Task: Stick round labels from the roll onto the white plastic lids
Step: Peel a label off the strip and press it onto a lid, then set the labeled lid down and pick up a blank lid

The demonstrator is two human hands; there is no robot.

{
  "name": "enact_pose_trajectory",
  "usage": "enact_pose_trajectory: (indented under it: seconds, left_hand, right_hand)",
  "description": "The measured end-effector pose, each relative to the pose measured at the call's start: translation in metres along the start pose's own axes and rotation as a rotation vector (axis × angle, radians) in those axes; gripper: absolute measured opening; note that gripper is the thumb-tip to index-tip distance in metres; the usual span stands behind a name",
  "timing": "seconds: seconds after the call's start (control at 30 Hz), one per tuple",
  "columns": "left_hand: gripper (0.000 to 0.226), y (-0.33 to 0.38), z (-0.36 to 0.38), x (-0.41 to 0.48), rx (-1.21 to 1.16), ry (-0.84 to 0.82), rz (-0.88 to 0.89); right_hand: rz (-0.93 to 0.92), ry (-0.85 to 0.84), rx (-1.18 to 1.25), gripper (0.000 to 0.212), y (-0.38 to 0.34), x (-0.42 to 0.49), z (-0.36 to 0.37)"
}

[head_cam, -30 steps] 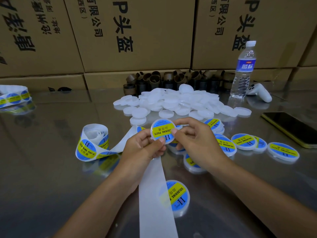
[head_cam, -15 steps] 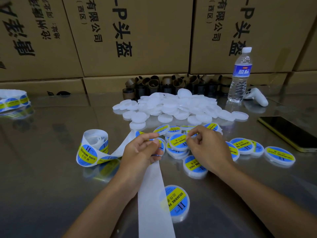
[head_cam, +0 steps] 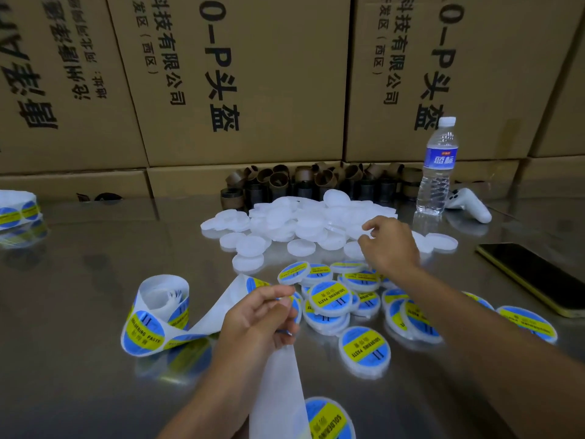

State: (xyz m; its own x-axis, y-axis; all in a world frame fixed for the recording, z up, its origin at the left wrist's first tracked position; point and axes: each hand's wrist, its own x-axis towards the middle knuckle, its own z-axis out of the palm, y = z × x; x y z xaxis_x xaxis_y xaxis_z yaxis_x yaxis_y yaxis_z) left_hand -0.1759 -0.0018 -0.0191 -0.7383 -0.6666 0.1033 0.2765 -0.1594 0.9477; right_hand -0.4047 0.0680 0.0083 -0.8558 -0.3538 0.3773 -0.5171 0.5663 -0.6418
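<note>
A loose roll of blue-and-yellow round labels [head_cam: 155,315] lies on the steel table, and its white backing strip [head_cam: 278,391] runs toward me. My left hand [head_cam: 262,315] pinches the strip between thumb and forefinger, just where a label sits. A heap of blank white lids [head_cam: 300,217] is further back. My right hand [head_cam: 389,245] reaches into the heap's right side, fingertips curled on a lid's edge. Several labelled lids [head_cam: 329,297] lie between my hands, and one more labelled lid [head_cam: 364,346] sits nearer me.
A water bottle [head_cam: 438,172] and a white controller [head_cam: 468,204] stand at the back right. A phone [head_cam: 535,274] lies at the right edge. Brown cardboard tubes [head_cam: 285,182] line the wall of cardboard boxes [head_cam: 237,74]. A second label roll [head_cam: 19,210] sits far left.
The labelled lid held up by both hands now lies among the finished ones. My right hand has moved forward to the blank lids. My left hand stays on the strip.
</note>
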Motion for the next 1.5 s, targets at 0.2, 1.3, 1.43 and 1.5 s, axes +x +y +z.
enact_pose_trajectory:
  seconds: [0.2, 1.3, 1.43, 1.5]
  left_hand:
    - [0.019, 0.0, -0.001, 0.002, 0.003, 0.006, 0.012]
    - [0.042, 0.008, -0.002, 0.003, -0.122, 0.074, -0.044]
    - [0.034, 0.006, -0.001, 0.0, -0.072, 0.03, 0.008]
    - [0.027, 0.005, -0.002, -0.003, -0.02, 0.027, 0.028]
  right_hand:
    - [0.004, -0.055, -0.294, 0.037, 0.003, 0.026, 0.015]
    - [-0.019, -0.325, 0.843, 0.015, -0.058, -0.137, -0.008]
    - [-0.072, -0.374, 0.839, 0.012, -0.058, -0.139, -0.006]
    - [-0.088, -0.39, 0.842, 0.01, -0.057, -0.141, -0.005]
